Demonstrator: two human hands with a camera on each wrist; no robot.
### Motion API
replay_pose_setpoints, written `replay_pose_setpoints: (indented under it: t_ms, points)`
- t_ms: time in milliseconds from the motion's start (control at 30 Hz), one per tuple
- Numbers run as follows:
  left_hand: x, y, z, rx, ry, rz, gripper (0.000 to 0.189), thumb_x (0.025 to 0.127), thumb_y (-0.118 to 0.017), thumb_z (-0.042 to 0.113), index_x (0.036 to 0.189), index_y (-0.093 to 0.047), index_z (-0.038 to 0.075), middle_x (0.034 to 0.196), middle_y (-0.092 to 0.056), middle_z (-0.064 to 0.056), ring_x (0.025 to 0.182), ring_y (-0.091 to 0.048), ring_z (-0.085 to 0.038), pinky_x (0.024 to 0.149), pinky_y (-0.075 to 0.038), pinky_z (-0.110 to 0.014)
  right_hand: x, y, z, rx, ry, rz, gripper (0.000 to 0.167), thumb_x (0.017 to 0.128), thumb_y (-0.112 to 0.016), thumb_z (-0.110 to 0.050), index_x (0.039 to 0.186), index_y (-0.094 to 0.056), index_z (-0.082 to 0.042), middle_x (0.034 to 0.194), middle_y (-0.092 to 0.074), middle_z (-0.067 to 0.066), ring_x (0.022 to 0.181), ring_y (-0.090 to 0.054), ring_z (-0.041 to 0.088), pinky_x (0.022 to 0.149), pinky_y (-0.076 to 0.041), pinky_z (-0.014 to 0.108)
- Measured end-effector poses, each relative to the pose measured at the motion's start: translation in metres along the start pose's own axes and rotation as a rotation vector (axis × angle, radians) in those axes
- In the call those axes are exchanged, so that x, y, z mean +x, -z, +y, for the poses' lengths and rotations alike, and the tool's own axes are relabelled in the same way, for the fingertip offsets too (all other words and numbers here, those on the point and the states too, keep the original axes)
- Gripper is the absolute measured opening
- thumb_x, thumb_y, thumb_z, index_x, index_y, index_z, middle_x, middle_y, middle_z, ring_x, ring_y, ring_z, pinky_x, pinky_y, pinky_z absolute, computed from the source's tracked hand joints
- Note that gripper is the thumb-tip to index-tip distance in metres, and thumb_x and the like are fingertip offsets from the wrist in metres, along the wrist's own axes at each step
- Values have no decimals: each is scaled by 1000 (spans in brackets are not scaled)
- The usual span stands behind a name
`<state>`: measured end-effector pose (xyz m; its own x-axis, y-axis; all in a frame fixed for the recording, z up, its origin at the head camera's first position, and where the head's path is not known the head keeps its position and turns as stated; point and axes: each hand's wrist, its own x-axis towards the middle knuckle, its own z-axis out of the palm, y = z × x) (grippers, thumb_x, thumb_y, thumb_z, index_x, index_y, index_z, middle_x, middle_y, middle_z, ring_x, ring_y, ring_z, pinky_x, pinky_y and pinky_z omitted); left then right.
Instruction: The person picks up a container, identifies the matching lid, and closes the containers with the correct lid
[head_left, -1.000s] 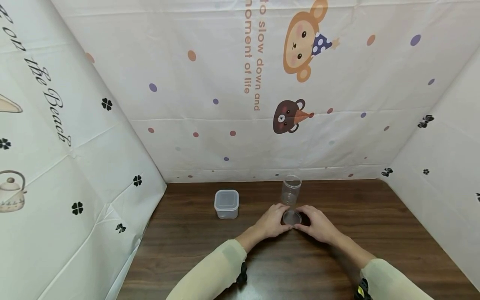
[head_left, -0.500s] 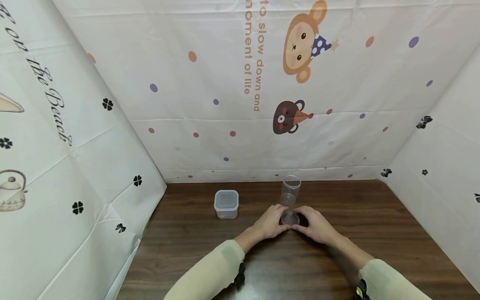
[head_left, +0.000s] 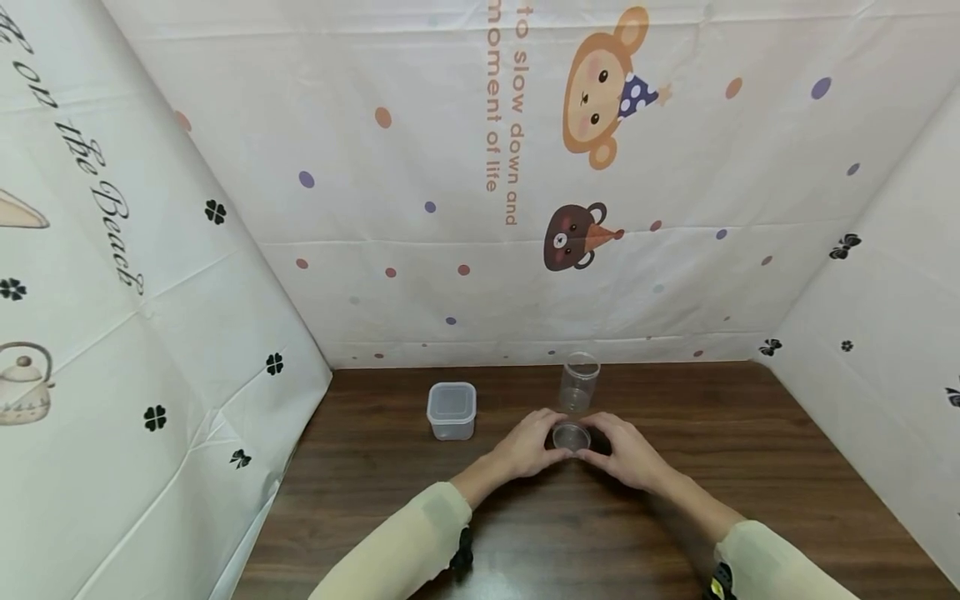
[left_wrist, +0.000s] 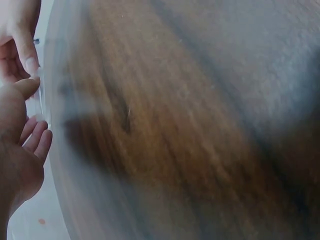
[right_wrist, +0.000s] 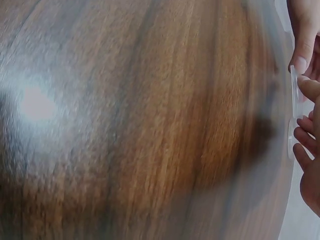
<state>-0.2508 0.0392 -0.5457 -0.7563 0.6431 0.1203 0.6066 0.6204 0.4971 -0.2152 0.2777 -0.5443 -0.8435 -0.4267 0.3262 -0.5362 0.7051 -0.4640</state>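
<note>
Both hands meet around a round clear plastic lid [head_left: 572,437] near the middle of the wooden table. My left hand [head_left: 528,446] holds its left edge, thumb at the near side and fingers at the far side. On the opposite edge, my right hand [head_left: 628,452] grips in the same way, and the two thumb tips come close together. From the right wrist, the lid [right_wrist: 294,92] shows edge-on as a thin pale strip between the fingers. Just behind the hands a clear cylindrical jar [head_left: 579,382] stands upright with its top open.
To the left stands a small square translucent container [head_left: 452,411] with its lid on. Printed white cloth [head_left: 465,300] hangs behind the table [head_left: 360,500] and along both sides.
Both hands have shifted a little to the left together with the round lid. The jar and the square container stay where they were.
</note>
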Motion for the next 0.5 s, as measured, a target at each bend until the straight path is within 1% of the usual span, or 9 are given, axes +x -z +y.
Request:
replay_pose_setpoints:
  t_ms: [200,400,500]
  points:
    - [-1,9,-5,-42,-21,17,62,101,-74,40,150,-56,7,145,-60,-5,132,-58,-18,110,-49,-31,3,-1,-3,12,10,18,50,90,-88,-25,132,-68,-6,126,-71,4,117,-68,26,97,-57,51]
    - [-4,16,-9,-149,-28,54,58,100,-78,36,146,-59,6,136,-64,-6,115,-64,-14,94,-54,-23,6,0,-8,34,8,31,49,90,-88,-25,131,-68,-7,129,-70,4,119,-68,27,98,-57,52]
    - [-8,18,-9,-196,-21,61,56,100,-77,35,145,-60,5,135,-64,-7,112,-64,-12,91,-54,-21,7,1,-10,60,-2,37,48,90,-89,-23,130,-69,-6,128,-70,5,119,-68,28,98,-57,53]
